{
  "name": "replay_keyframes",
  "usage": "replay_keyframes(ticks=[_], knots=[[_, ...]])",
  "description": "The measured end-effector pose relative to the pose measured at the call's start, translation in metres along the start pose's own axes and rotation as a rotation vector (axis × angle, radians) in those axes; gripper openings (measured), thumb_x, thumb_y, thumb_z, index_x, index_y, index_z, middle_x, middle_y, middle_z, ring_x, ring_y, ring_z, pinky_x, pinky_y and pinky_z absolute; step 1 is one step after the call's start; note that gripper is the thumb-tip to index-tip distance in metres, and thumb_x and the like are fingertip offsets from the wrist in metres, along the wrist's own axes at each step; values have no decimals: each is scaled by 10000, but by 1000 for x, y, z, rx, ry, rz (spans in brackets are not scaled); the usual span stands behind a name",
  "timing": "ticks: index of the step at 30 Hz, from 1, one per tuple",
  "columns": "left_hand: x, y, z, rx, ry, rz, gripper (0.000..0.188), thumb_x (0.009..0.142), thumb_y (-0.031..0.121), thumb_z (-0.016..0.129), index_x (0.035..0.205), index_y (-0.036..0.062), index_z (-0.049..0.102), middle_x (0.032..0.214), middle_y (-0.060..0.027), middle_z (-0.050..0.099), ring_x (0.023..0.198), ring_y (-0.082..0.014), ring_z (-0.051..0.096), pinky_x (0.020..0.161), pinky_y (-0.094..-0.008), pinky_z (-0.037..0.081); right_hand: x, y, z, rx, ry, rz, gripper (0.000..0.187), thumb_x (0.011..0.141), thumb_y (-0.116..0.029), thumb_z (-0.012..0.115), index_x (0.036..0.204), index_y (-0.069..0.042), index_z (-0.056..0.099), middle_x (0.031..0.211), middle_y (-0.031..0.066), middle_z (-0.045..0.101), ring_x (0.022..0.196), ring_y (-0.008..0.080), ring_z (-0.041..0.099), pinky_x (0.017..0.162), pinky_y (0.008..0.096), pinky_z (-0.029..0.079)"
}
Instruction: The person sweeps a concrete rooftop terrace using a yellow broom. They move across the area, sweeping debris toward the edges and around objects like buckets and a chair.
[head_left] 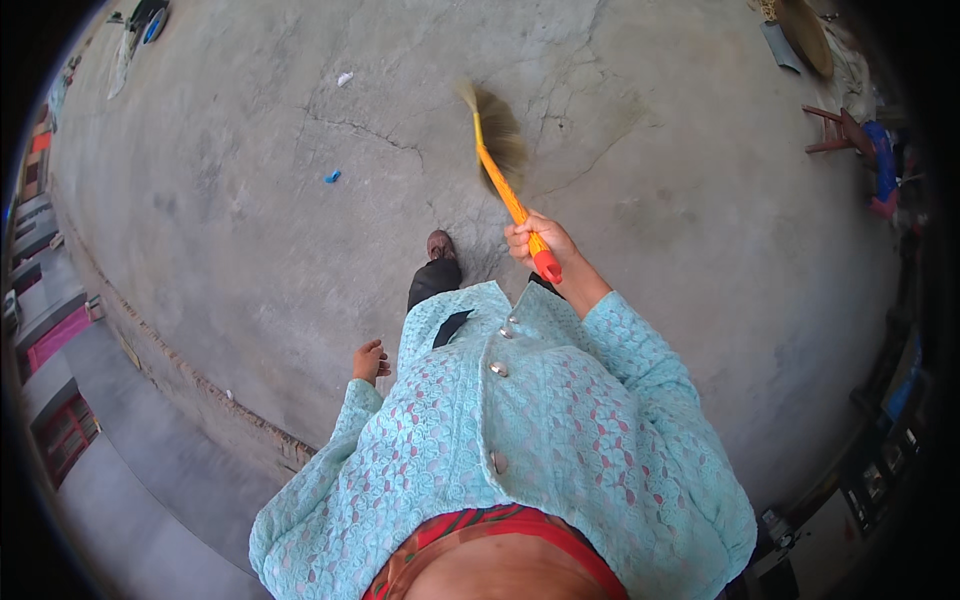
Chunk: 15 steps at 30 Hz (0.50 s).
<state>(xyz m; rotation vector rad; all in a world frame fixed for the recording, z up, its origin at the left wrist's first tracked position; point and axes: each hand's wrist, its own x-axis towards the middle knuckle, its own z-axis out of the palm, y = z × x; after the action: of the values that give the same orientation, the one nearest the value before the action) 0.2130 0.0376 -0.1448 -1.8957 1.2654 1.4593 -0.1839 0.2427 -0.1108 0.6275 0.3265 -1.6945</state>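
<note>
A broom (497, 150) is gripped by the right hand (535, 243), whose fingers are closed round the orange handle just above its red end cap. The handle slants up and away from the body, and the brown bristle head is spread low over the concrete floor (250, 230), ahead of the person; whether the bristles touch the floor cannot be told. The left hand (369, 361) is held loosely curled at the person's side, with nothing in it and well apart from the broom. A pale turquoise lace jacket (540, 420) with metal buttons is worn, and one shoe (440, 244) is seen on the floor just left of the right hand. A crack (370, 130) runs across the floor to the left of the bristles. A small blue scrap (333, 177) lies further left, and a white scrap (345, 78) lies beyond it, both well apart from the broom. At the upper right, a red wooden stool (835, 130) is seen near the floor's edge.
</note>
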Motion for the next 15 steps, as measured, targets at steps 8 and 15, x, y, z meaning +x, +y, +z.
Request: replay_keyframes(ticks=[8, 15], knots=[[-5, 58, -13, -11, -10, 105, 345, 761, 124, 448, 1089, 16, 467, 668, -70, 513, 429, -138, 483, 374, -279, 455, -77, -5, 21, -99, -98, -312, 596, 657, 9, 434, 1224, -81, 271, 745, 75, 445, 488, 66, 418, 410, 194, 382], [-37, 94, 4, 101, -5, 139, 331, 764, 124, 451, 1079, 27, 483, 671, -73, 515, 433, -145, 490, 382, -287, 456, -178, -50, 16, -490, 353, -547, 611, 626, 24, 445, 1197, -105, 267, 701, 63, 429, 446, 83, 407, 361, 209, 359]])
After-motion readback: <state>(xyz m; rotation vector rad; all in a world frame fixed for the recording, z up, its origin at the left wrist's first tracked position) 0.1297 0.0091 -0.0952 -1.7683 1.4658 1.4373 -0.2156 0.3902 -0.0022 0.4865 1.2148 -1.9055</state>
